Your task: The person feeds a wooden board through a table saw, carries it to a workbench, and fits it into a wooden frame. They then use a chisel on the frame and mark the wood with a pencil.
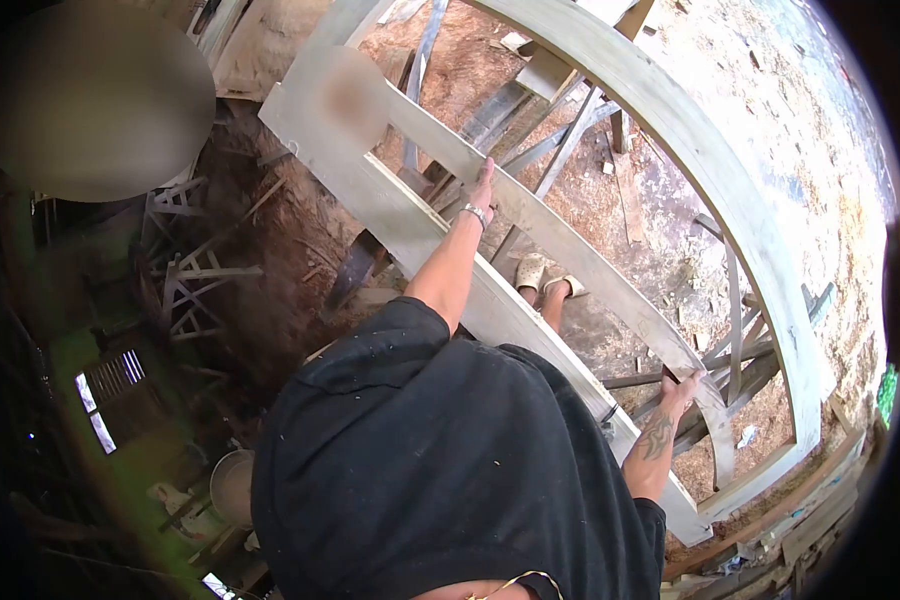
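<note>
A large pale wooden frame (740, 190) with a curved outer rail spans the view in front of my body. Inside it runs a long, narrow board (580, 255), slanting from upper left to lower right. My left hand (484, 192), with a metal band at the wrist, grips this board towards its upper part. Near the board's lower right end, my right hand (678, 388) holds its edge, with the thumb on top and the other fingers partly hidden. The frame's straight rail (530, 315) lies between the board and my torso.
Trestle-like wooden supports (570, 150) stand beneath the frame. Wood scraps and shavings cover the ground (660, 265). A stool-like wooden stand (195, 285) is at the left, with a round container (233, 487) lower down. Stacked boards (820, 510) lie at the lower right.
</note>
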A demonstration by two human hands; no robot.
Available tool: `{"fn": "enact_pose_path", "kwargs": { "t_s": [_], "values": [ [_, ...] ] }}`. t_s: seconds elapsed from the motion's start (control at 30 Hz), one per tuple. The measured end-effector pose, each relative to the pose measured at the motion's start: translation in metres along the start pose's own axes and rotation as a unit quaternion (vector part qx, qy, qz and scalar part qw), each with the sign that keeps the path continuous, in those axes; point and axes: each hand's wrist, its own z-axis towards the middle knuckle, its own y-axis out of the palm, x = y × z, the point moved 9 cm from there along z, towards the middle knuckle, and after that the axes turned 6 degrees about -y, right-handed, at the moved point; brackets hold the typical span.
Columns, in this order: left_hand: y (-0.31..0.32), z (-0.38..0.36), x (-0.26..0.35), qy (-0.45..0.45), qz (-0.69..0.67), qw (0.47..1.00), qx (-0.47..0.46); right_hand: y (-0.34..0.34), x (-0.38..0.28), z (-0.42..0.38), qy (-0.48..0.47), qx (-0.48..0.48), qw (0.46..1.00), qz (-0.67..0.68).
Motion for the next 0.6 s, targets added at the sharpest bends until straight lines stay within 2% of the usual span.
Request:
{"fn": "enact_pose_path", "kwargs": {
  "t_s": [0.13,0.23,0.33,0.37,0.43,0.53,0.6],
  "values": [
    [0.001,0.006,-0.007,-0.026,-0.023,0.999,-0.014,-0.004,-0.003,0.001,-0.014,0.005,1.0,-0.008],
    [0.006,-0.008,-0.001,-0.001,-0.012,1.0,0.005,-0.008,-0.008,0.003,-0.026,0.017,1.0,0.003],
    [0.001,-0.029,0.007,0.067,-0.074,0.988,0.114,-0.012,-0.012,0.003,-0.036,0.028,0.999,0.0],
    [0.002,-0.03,0.004,0.05,-0.074,0.989,0.118,-0.013,-0.015,0.002,-0.039,0.031,0.999,-0.004],
    [0.003,-0.027,-0.001,0.017,-0.073,0.989,0.127,-0.028,-0.015,0.02,-0.04,0.013,0.999,-0.003],
    [0.004,-0.017,-0.006,0.002,-0.077,0.993,0.093,-0.033,-0.013,0.026,-0.038,0.012,0.999,0.001],
    [0.0,0.003,-0.012,0.03,-0.083,0.993,0.081,-0.035,-0.013,0.028,-0.033,0.01,0.999,0.0]
  ]
}}
